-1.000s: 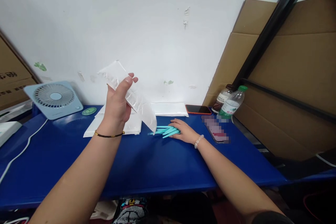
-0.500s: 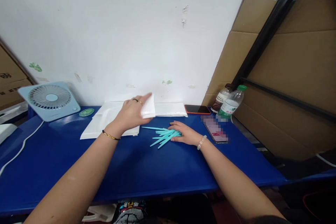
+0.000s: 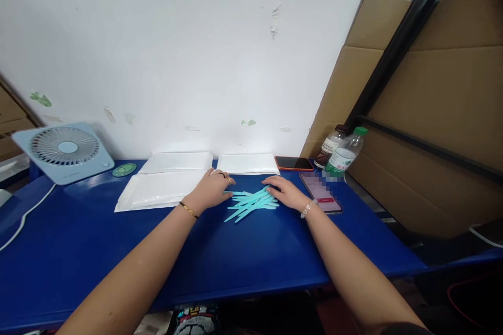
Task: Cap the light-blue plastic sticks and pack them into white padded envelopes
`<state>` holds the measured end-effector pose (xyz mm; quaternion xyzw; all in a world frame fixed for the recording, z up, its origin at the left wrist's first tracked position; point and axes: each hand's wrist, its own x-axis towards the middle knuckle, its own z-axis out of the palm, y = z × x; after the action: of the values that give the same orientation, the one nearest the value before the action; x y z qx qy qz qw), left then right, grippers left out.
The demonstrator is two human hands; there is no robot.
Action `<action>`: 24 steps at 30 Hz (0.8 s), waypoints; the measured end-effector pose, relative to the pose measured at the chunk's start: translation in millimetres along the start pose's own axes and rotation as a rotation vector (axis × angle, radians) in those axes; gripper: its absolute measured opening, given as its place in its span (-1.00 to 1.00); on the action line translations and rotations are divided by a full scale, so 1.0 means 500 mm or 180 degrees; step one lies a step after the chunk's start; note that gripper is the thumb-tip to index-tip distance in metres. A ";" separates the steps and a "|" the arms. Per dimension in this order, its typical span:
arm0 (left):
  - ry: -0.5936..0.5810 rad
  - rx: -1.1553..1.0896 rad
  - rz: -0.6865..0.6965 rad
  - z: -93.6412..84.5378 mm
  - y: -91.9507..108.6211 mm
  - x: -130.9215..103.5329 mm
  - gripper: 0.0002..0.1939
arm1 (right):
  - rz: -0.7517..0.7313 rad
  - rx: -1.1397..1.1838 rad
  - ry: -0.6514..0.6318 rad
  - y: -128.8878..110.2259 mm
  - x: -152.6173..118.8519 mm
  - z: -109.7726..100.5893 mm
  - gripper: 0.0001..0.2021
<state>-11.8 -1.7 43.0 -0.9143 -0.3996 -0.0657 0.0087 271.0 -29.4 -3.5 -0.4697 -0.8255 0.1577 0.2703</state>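
Several thin turquoise sticks with narrow tips [image 3: 253, 204] lie in a loose, criss-crossed pile on the blue table [image 3: 243, 251]. At the pile's left end is my left hand [image 3: 212, 189], its thumb and fingers apart and holding nothing that I can see. My right hand [image 3: 288, 194] rests at the pile's right side, fingers spread and curved over the stick ends. Behind my left hand lie flat white packets, a larger one [image 3: 157, 191] in front and another [image 3: 176, 162] behind it. A third white packet [image 3: 248, 164] lies against the wall.
A light blue fan [image 3: 66, 149] and a green disc [image 3: 124, 169] are on the left. To the right are an orange-edged phone [image 3: 294, 163], a second phone [image 3: 320, 193], a dark-capped bottle [image 3: 329, 146] and a green-capped bottle [image 3: 346, 154]. Cardboard [image 3: 424, 131] leans behind a black bar.
The white folded packet has left my left hand, which has come down to the sticks' left end. My right hand has shifted slightly right, uncovering more of the pile.
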 end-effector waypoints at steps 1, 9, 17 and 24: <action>-0.0046 0.0071 0.0017 0.008 0.008 0.008 -0.76 | 0.0005 0.0008 -0.0051 0.000 -0.001 -0.001 -0.76; -0.0094 -0.0097 -0.0241 0.031 0.018 0.034 -0.90 | -0.0001 0.0221 -0.0121 -0.014 -0.007 -0.006 -0.84; 0.0463 -0.0353 -0.0013 0.027 0.073 0.066 -0.84 | 0.0385 0.0333 0.0193 -0.016 0.000 -0.002 -0.75; 0.0469 -0.0279 -0.0314 0.055 0.069 0.094 -0.84 | 0.0512 -0.0179 0.0306 0.023 -0.005 -0.032 -0.81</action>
<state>48.2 11.0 22.9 -0.8857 -0.4392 -0.1505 -0.0052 289.6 -25.4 2.9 -0.5489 -0.7753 0.1330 0.2828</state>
